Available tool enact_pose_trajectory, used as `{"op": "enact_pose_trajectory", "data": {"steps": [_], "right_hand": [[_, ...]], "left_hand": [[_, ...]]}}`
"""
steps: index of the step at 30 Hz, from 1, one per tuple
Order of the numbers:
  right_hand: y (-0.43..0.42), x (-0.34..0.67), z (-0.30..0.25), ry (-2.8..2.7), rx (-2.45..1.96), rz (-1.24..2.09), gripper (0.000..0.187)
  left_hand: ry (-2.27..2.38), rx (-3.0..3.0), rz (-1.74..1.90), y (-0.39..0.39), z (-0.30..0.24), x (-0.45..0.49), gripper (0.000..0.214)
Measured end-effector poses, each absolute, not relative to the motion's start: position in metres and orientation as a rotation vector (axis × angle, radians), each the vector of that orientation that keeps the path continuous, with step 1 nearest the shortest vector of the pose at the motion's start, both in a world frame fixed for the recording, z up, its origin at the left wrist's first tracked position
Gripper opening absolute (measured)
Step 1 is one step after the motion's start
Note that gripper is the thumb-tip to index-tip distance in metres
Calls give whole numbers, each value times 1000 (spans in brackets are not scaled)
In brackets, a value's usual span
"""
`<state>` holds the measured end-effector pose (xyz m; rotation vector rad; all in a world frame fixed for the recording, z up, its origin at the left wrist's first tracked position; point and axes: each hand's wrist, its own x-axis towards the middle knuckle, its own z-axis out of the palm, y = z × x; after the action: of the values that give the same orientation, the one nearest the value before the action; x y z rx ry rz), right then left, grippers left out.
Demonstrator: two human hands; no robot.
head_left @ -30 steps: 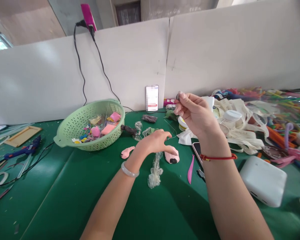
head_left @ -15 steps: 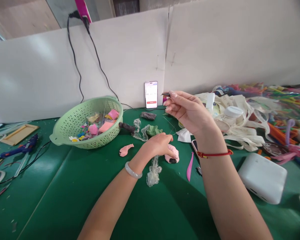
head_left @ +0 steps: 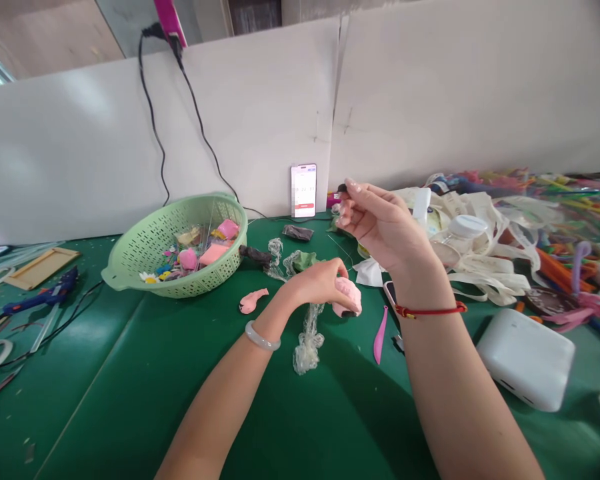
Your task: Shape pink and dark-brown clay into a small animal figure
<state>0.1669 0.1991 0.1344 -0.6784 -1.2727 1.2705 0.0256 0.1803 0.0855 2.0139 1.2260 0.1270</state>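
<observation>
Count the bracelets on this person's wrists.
2: a pale jade-like bangle on the left wrist and a red cord bracelet on the right wrist. Neither wrist shows all the way round, so another could be hidden.

1. Pink clay lump [head_left: 349, 297]: matt, soft-looking, slightly rough
2. Crinkled film [head_left: 309, 345]: clear thin plastic, glossy
3. Colander [head_left: 195, 283]: pale-green plastic, matt
4. Bench [head_left: 130, 380]: smooth green covering, glossy
5. White adapter [head_left: 526, 360]: smooth plastic, low sheen
6. Partition [head_left: 250, 127]: white board, matt
</observation>
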Motion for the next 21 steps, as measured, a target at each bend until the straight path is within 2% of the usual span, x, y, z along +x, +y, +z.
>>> {"op": "enact_pose_trajectory", "data": {"steps": [2,6,10,14,21], "right_hand": [[201,167,134,-1250,-684,1267,34],[202,165,135,-1213,-693,1218,43],[197,162,139,-1257,-707,1129,46],[185,156,147,-1298,-705,1069,36],[167,143,158,-1434,-717,844,27]], "left_hand": [[1233,1952,323,187,88,17,63],[1126,1692,856,197,102,-7,46],[974,1238,1289,196,121,-29,51],[846,1119,1458,188,137,-36,46],[673,1198,1526,164,161,-29,38]]}}
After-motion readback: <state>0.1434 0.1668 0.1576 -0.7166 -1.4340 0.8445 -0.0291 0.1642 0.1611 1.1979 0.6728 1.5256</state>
